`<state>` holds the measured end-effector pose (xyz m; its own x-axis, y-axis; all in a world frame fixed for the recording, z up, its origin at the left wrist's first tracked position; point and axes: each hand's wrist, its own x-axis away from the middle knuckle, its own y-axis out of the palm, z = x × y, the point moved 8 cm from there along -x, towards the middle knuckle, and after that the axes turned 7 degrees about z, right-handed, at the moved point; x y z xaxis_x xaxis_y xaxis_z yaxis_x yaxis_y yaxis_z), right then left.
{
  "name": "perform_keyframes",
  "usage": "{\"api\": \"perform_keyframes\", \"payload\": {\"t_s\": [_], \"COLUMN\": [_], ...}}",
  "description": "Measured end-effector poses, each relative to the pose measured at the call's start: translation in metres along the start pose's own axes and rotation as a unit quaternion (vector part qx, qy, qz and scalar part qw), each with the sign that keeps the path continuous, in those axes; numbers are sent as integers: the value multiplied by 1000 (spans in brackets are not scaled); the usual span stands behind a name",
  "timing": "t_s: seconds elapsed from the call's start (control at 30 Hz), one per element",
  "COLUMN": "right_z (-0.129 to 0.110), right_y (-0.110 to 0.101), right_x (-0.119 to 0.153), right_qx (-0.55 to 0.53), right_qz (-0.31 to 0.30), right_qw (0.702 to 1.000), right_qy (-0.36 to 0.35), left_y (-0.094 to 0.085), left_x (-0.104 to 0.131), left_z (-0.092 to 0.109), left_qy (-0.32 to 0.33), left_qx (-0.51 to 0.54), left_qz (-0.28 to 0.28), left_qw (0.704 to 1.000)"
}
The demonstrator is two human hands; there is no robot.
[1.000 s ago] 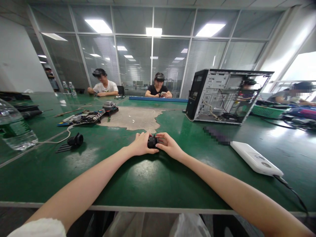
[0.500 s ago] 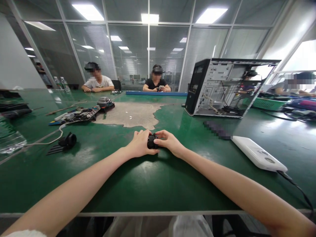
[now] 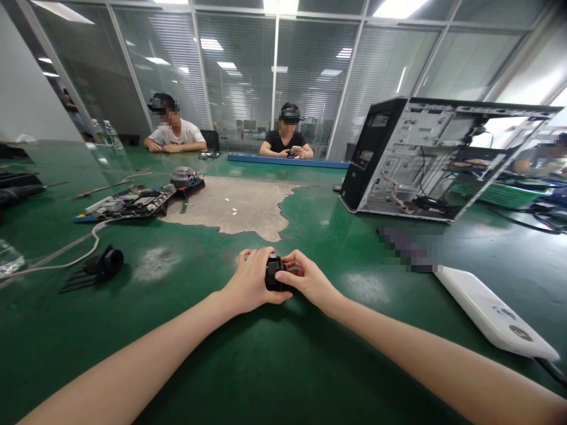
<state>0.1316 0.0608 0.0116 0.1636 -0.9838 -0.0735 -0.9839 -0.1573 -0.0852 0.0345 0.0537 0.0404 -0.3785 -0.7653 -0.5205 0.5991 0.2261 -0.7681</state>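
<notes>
Between my hands is a small black boxy device [image 3: 273, 275], close to the green tabletop; its exact kind is unclear. My left hand [image 3: 248, 277] wraps round its left side, with the thumb along the near edge. From the right, my right hand [image 3: 308, 276] pinches it, the thumb on its near face and the index finger at its top. The far side of the device is hidden by my fingers. To the left lies a black strap coil [image 3: 106, 262] with flat strips trailing from it.
An open computer case [image 3: 425, 159] stands at the right, behind a white power bank [image 3: 496, 310] with a cable. Circuit boards [image 3: 128, 203] and a white cord [image 3: 95, 239] lie at the left. Two people [image 3: 177, 133] sit across the green table [image 3: 212, 378]; a green basket [image 3: 509, 195] is far right.
My view has tilted down and come a little closer, so the table things sit larger and further apart. Both hands still grip the black device, its near face now showing slightly more.
</notes>
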Motion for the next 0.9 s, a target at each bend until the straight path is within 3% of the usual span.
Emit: {"api": "perform_keyframes", "payload": {"t_s": [0.17,0.37,0.57,0.77,0.9], "right_z": [1,3,3,1,-3], "right_y": [0,2,0,3,4], "right_x": [9,15,16,17,19], "right_qx": [-34,-32,-30,-24,-14], "right_qz": [36,15,20,12,4], "right_qw": [999,999,999,999,1000], "right_qy": [16,20,31,25,3], "left_y": [0,2,-1,-8,-4], "left_x": [4,11,9,11,13], "left_z": [2,2,9,5,8], "left_qy": [6,4,40,2,39], "left_qx": [11,30,6,-86,-100], "left_qz": [-7,-22,-22,7,-23], "left_qw": [1000,999,999,996,994]}}
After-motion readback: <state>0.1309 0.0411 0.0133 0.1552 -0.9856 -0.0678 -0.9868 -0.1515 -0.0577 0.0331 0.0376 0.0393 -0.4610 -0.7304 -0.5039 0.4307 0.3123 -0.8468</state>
